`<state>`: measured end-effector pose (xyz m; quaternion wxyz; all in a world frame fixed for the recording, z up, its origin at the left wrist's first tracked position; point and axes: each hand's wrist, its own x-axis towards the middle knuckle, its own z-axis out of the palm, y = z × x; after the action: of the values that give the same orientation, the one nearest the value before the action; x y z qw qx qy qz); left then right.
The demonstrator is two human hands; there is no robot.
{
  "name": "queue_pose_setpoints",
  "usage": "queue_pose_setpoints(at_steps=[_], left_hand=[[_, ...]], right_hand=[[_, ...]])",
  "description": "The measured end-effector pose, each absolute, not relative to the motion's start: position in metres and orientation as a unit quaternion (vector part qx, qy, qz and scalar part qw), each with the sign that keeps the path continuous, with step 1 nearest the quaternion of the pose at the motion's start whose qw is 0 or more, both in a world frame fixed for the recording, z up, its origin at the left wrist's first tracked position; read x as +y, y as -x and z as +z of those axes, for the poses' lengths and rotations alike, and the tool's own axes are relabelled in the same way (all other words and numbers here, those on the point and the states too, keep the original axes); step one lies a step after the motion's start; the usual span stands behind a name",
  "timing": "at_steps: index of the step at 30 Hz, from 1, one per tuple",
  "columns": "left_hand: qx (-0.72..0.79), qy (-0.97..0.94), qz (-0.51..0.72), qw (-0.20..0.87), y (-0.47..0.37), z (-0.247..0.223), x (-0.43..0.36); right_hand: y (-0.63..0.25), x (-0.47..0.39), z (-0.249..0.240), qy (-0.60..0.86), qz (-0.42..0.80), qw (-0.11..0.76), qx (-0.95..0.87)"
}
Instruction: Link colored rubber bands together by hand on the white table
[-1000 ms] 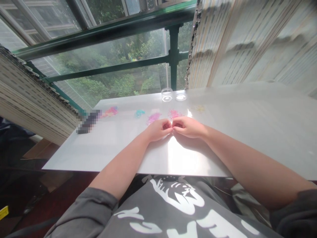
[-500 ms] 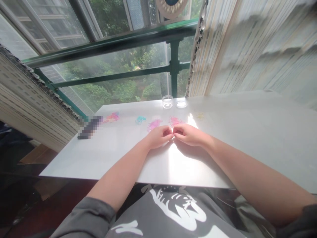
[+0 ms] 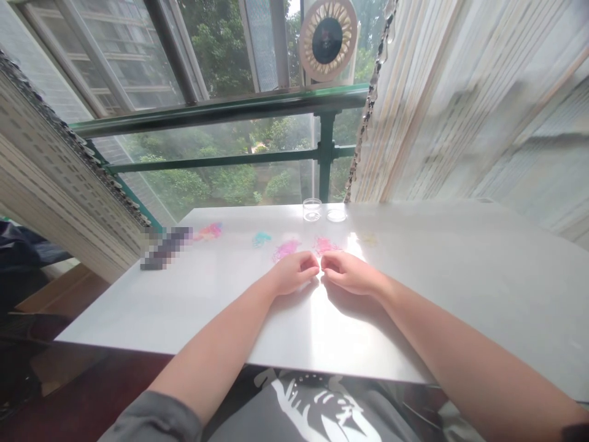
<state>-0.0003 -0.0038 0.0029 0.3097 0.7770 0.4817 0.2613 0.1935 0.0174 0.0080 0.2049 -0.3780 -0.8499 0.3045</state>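
Observation:
My left hand (image 3: 297,272) and my right hand (image 3: 347,272) face each other low over the white table (image 3: 207,313), fingertips almost meeting. Both have thumb and fingers pinched together; whatever they may hold is too small to make out. Just beyond my right hand lies a pile of small pink-red pieces (image 3: 326,245). A magenta-pink pile (image 3: 286,249) is beside my left hand's far side. Farther left are a turquoise pile (image 3: 261,239) and a mixed orange, pink and purple pile (image 3: 210,231). Some faint yellowish pieces (image 3: 369,238) lie to the right.
A clear round container (image 3: 311,210) stands at the table's far edge, with a clear shallow dish or lid (image 3: 336,215) beside it. A blurred-out dark object (image 3: 166,248) lies at the left edge. A round fan (image 3: 327,40) is by the window, behind a green railing (image 3: 221,112).
The camera view has tilted up, so the fan shows more fully and the table sits lower. My hands keep the same pinched pose over the same spot.

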Motion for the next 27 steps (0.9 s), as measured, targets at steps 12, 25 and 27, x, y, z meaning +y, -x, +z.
queue_pose_setpoints(at_steps=[12, 25, 27], left_hand=[[0.465, -0.767, 0.3, 0.324, 0.0026, -0.0001, -0.0016], [0.459, -0.75, 0.363, 0.307, 0.0019, 0.0003, -0.0009], [0.459, -0.753, 0.36, 0.306, 0.0016, 0.0002, -0.001]], right_hand=[[-0.1951, 0.0185, 0.0057, 0.382, 0.325, 0.234, -0.833], [-0.195, 0.0174, 0.0085, 0.364, 0.327, 0.251, -0.835], [-0.1949, 0.0184, 0.0072, 0.365, 0.328, 0.266, -0.83]])
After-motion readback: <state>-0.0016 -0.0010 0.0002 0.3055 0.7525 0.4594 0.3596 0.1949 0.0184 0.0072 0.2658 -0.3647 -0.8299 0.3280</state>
